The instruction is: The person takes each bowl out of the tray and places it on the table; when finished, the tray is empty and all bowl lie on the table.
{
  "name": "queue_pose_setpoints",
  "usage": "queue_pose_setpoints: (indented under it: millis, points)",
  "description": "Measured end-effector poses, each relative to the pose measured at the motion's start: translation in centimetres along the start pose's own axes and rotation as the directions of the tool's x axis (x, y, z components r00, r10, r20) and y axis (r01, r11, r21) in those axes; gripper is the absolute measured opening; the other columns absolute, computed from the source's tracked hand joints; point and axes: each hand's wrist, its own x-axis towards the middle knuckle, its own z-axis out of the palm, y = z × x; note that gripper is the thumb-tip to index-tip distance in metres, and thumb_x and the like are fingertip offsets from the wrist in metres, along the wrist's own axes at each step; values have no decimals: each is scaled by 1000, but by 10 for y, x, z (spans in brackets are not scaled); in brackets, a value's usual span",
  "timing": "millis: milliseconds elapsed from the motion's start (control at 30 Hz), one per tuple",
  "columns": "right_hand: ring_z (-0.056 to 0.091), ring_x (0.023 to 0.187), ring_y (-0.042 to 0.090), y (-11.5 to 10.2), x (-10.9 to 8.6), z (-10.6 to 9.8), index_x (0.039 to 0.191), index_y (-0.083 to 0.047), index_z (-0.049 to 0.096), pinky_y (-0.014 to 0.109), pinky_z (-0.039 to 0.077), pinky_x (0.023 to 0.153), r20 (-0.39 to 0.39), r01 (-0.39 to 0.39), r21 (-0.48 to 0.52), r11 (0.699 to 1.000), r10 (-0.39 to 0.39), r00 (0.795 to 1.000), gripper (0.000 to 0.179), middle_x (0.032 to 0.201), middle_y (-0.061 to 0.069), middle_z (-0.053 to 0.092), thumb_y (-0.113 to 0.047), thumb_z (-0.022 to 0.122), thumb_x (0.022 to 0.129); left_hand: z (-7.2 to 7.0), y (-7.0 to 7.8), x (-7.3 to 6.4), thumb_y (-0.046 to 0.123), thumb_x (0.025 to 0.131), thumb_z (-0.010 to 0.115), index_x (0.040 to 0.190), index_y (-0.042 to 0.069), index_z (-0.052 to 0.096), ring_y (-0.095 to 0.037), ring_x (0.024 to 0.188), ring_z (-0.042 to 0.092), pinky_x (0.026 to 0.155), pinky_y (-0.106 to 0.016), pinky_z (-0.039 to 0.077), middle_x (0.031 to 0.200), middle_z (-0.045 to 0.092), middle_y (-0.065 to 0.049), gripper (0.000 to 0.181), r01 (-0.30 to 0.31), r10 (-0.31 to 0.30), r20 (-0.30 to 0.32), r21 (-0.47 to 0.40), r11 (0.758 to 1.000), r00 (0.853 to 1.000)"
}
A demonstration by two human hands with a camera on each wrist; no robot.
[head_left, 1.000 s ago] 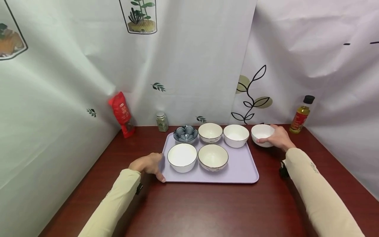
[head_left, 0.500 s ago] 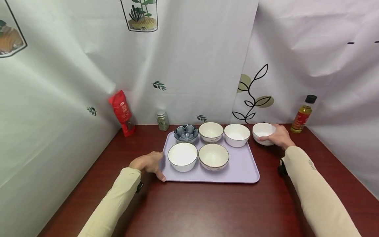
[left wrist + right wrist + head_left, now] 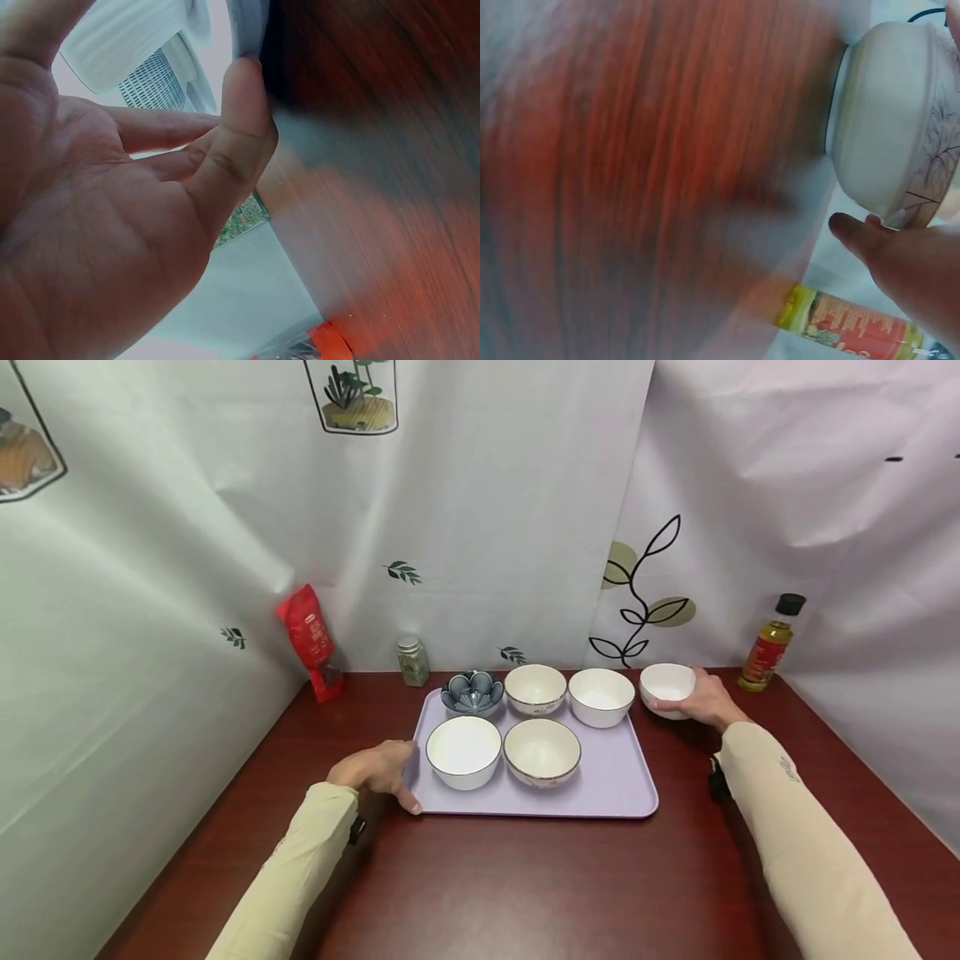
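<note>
In the head view my right hand [image 3: 705,700] grips a white bowl [image 3: 663,683] just off the tray's back right corner, thumb on the near side. The right wrist view shows a line pattern around this bowl's [image 3: 889,112] upper wall; whether its base touches the table is unclear. My left hand [image 3: 378,768] holds the front left corner of a lilac tray [image 3: 611,777], with bent fingers [image 3: 244,97] against the rim in the left wrist view. On the tray stand a blue petal-shaped bowl [image 3: 472,695] and several pale bowls, including a white one [image 3: 462,752] and a cream one [image 3: 542,753].
Along the back of the dark red table [image 3: 525,885] stand a red packet [image 3: 309,639], a small jar [image 3: 412,662] of green flakes and an oil bottle [image 3: 768,647] with a black cap. Printed cloth [image 3: 510,527] closes off the back and both sides.
The gripped bowl has risen or moved back very slightly with my right hand. My left hand stays at the tray corner. The head view has shifted a little.
</note>
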Motion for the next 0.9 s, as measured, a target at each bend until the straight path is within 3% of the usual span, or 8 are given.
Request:
queue_pose_setpoints:
  millis: [133, 300, 567, 700, 900]
  points:
    - [38, 127, 53, -7, -5, -3, 149, 16, 19, 66, 37, 109, 20, -5, -45, 999, 6, 1000, 110, 137, 42, 36, -47, 78, 82, 0, 0, -1, 38, 65, 95, 143, -14, 41, -40, 138, 48, 118, -52, 38, 144, 51, -30, 107, 15, -15, 13, -14, 1000, 1000]
    - [27, 132, 55, -21, -19, -8, 145, 19, 28, 67, 33, 109, -73, 58, -108, 992, -66, 995, 100, 138, 44, 35, -38, 80, 81, 1, 0, -3, 36, 67, 94, 148, -12, 37, -41, 144, 41, 121, -53, 34, 151, 44, -30, 110, 30, -28, 24, -61, 998, 999]
    - [33, 133, 54, -52, -42, -6, 144, 14, 38, 67, 31, 108, -185, 218, -62, 974, -226, 957, 84, 142, 41, 37, -28, 79, 84, -2, 2, -2, 39, 67, 94, 146, -13, 39, -40, 140, 45, 119, -51, 37, 147, 49, -29, 108, 28, -28, 24, -12, 1000, 999]
    - [43, 133, 52, -61, -48, 3, 144, 10, 41, 63, 36, 111, -160, 263, 13, 965, -258, 953, 79, 144, 36, 43, -26, 79, 84, -2, 2, -2, 39, 67, 93, 147, -13, 37, -41, 142, 43, 120, -52, 35, 149, 47, -30, 111, 25, -25, 30, -5, 1000, 999]
    - [51, 131, 53, -70, -48, 19, 148, 10, 36, 61, 44, 109, -38, 242, 80, 967, -240, 970, 83, 147, 37, 43, -24, 78, 85, -1, 1, -2, 38, 69, 92, 150, -12, 32, -42, 147, 36, 122, -53, 31, 154, 40, -30, 113, 39, -38, 40, -32, 999, 998]
